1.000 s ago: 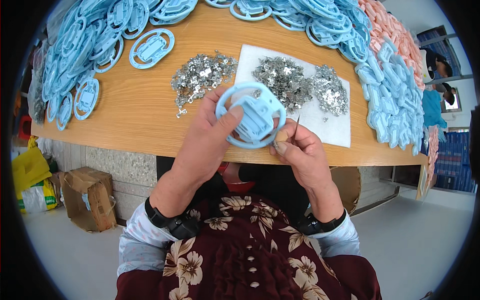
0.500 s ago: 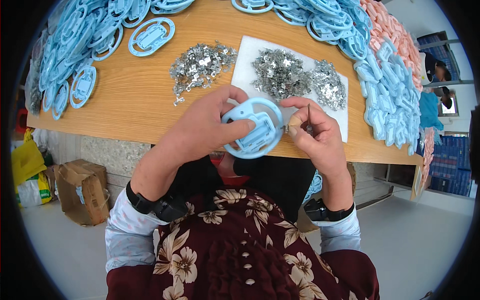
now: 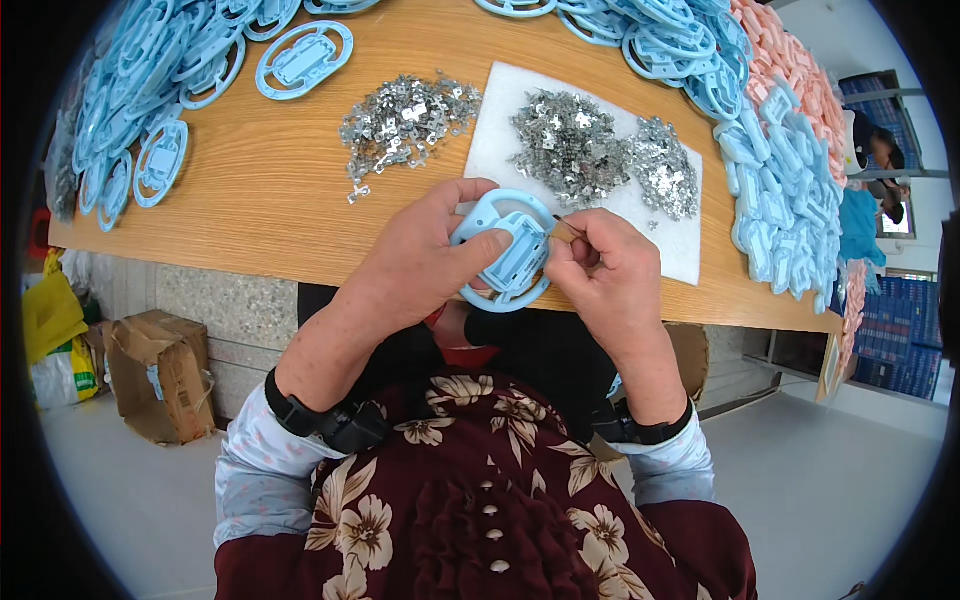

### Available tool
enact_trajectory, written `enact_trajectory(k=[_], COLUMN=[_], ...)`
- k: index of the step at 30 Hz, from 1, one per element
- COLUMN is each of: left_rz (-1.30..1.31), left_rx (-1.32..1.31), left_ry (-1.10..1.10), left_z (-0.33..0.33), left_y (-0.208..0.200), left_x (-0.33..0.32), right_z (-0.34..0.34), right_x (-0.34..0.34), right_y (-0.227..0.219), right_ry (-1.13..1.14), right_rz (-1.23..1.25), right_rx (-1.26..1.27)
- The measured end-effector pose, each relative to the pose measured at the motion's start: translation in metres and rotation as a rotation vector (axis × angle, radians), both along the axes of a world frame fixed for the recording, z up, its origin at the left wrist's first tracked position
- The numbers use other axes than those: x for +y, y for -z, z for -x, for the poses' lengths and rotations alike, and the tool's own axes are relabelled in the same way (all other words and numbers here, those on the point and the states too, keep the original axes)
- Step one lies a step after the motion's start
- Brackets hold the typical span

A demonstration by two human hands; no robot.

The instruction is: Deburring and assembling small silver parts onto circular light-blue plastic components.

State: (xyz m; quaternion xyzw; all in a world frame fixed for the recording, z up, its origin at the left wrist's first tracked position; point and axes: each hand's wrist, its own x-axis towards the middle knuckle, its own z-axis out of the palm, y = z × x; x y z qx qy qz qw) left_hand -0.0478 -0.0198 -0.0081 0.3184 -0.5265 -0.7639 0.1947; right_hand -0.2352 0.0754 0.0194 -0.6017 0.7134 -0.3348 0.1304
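Observation:
Over the table's front edge, my left hand [image 3: 422, 250] grips a light-blue oval plastic frame [image 3: 520, 250] by its left side, thumb pressed on the recessed middle part. My right hand [image 3: 612, 268] is closed at the frame's right rim, fingertips pinched together. A thin dark tool [image 3: 566, 224] sticks out between its fingers, pointing at the frame. Any small metal piece in that pinch is hidden. Beyond the hands, heaps of small metal clips [image 3: 570, 145] lie on a white foam sheet [image 3: 490, 110], and another metal heap [image 3: 405, 120] rests on bare wood.
Piles of blue oval frames [image 3: 150, 60] cover the wooden table's [image 3: 240, 200] far left and far right [image 3: 680, 45]. Smaller blue plastic parts [image 3: 785, 200] and pink parts [image 3: 790, 60] are heaped along the right. A cardboard box [image 3: 160, 375] stands on the floor at left.
My right hand has moved left to the frame's right rim and turned, its fingers now hiding the small metal piece seen earlier. The frame is tilted slightly differently in my left hand.

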Motion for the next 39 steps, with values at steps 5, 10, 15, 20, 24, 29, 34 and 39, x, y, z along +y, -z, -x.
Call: enact_trajectory(k=[5,10,15,20,24,29,34,39], left_rz=[0.023,0.020,-0.038,-0.140,0.277,0.876,0.861,0.216], left_rx=[-0.046,-0.003,0.007,0.135,0.062,-0.157,-0.118,0.060], left_ry=[0.035,0.040,0.063,0.079,0.047,0.184,0.160,0.097], left_z=[-0.001,-0.001,-0.003,-0.009,-0.008,-0.009,-0.013,-0.012], left_y=[-0.004,-0.001,-0.002,-0.011,-0.009,-0.024,-0.021,-0.020], left_x=[0.000,-0.001,-0.003,-0.003,0.009,0.007,0.011,0.019], right_z=[-0.012,-0.004,0.003,0.006,0.009,0.004,0.005,-0.010], right_x=[-0.001,0.002,0.007,0.008,0.013,0.016,0.018,0.026], right_y=[-0.014,-0.013,-0.006,-0.001,-0.002,-0.008,-0.011,-0.002], right_ry=[-0.063,-0.062,0.065,0.039,0.000,-0.046,-0.069,-0.183], right_rz=[-0.011,-0.006,-0.096,-0.260,-0.418,-0.442,-0.462,-0.229], right_rx=[0.343,0.147,-0.136,-0.881,-1.124,-1.111,-1.281,-1.056])
